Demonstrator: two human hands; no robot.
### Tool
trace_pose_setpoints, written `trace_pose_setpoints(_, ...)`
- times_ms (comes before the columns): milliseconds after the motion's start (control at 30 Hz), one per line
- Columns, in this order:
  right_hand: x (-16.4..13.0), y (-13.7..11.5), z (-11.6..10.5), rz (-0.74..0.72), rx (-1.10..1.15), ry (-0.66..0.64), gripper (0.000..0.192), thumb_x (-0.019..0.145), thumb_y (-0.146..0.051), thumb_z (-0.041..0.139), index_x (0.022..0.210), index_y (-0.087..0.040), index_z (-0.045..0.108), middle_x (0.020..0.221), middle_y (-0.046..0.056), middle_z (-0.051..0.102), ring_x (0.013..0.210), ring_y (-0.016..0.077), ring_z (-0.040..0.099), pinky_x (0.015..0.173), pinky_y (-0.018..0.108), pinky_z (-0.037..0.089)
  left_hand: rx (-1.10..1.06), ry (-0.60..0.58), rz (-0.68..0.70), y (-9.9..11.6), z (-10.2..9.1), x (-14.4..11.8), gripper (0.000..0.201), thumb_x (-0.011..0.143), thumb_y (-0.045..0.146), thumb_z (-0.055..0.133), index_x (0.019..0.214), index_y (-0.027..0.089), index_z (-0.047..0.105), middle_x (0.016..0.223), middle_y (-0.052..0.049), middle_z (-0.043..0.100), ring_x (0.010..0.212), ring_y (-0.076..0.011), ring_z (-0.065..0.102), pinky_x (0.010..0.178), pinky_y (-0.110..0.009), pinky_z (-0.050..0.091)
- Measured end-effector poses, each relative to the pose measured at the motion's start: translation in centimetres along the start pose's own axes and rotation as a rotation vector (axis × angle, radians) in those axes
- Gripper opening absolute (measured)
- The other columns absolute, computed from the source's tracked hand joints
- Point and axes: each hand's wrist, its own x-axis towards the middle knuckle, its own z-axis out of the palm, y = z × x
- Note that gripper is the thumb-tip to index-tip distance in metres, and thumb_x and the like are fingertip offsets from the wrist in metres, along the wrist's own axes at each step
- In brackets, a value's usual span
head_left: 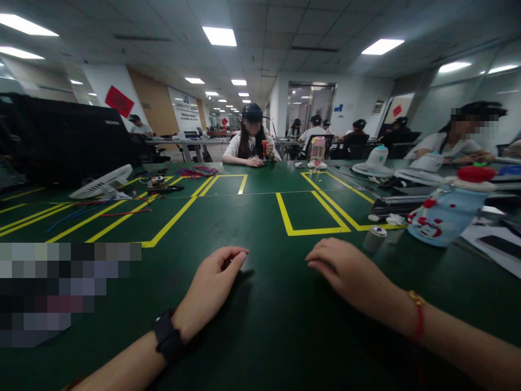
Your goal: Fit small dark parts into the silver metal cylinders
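While both arms lay on the green worktop point(260, 326), the left hand point(211, 285) rested loosely curled, holding nothing. The right hand point(345, 271) lay flat and empty, near a small cap point(375, 238).

A white fan point(106, 183), coloured wires point(197, 171) and a pink bottle point(317, 151) lie far across the table.

The left hand point(214, 282) and right hand point(345, 271) rest on the table point(264, 336) at lower centre, apart. A small cap point(375, 238) lies just right of the right hand; a covered bottle point(448, 209) lies further right. A desk fan point(101, 184) sits at middle left, a wire bundle point(198, 171) behind centre.
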Motion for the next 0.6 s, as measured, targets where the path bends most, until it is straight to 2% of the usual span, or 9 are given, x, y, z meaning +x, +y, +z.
trace_pose_setpoints(100, -0.2, 4.7, -3.7, 0.239, -0.332, 0.144, 0.03, 0.085, -0.038, 0.046, 0.09, -0.019, 0.068, 0.094, 0.009, 0.065, 0.085, 0.0227, 0.056, 0.074, 0.04, 0.043, -0.002, 0.002, -0.006, 0.1, 0.0, -0.1, 0.038, 0.086, 0.048, 0.048, 0.104, 0.02, 0.067, 0.1, -0.006, 0.069, 0.091, -0.0248, 0.062, 0.08, -0.036, 0.045)
trace_pose_setpoints(167, -0.4, 7.4, -5.4, 0.409, -0.447, 0.098, 0.033, 0.083, -0.042, 0.046, 0.087, -0.02, 0.069, 0.092, 0.01, 0.066, 0.082, 0.0256, 0.058, 0.066, 0.04, 0.043, 0.0, 0.009, -0.008, 0.1, 0.0, -0.1, 0.038, 0.086, 0.048, 0.048, 0.104, 0.02, 0.067, 0.099, -0.006, 0.07, 0.091, -0.0252, 0.063, 0.08, -0.037, 0.045)
trace_pose_setpoints(233, -0.7, 9.4, -6.4, 0.513, -0.435, 0.004, 0.032, 0.081, -0.043, 0.047, 0.085, -0.022, 0.071, 0.092, 0.009, 0.067, 0.078, 0.0259, 0.059, 0.06, 0.038, 0.042, 0.001, 0.01, -0.01, 0.2, -0.1, -0.1, 0.038, 0.086, 0.048, 0.048, 0.103, 0.02, 0.067, 0.099, -0.006, 0.07, 0.091, -0.0256, 0.063, 0.08, -0.037, 0.045)
trace_pose_setpoints(367, -1.0, 11.5, -6.9, 0.537, -0.369, -0.033, 0.03, 0.079, -0.041, 0.049, 0.084, -0.021, 0.071, 0.092, 0.009, 0.068, 0.078, 0.0251, 0.061, 0.063, 0.038, 0.044, 0.006, 0.013, -0.013, 0.3, -0.1, 0.0, 0.037, 0.085, 0.048, 0.049, 0.102, 0.02, 0.068, 0.099, -0.006, 0.07, 0.09, -0.0257, 0.063, 0.078, -0.037, 0.046)
trace_pose_setpoints(600, -1.1, 12.4, -7.2, 0.572, -0.334, -0.052, 0.028, 0.078, -0.043, 0.053, 0.083, -0.023, 0.071, 0.088, 0.009, 0.069, 0.074, 0.0258, 0.062, 0.061, 0.038, 0.044, 0.01, 0.01, -0.007, 0.2, 0.0, 0.0, 0.035, 0.086, 0.046, 0.049, 0.102, 0.021, 0.068, 0.1, -0.005, 0.071, 0.091, -0.0251, 0.063, 0.079, -0.036, 0.045)
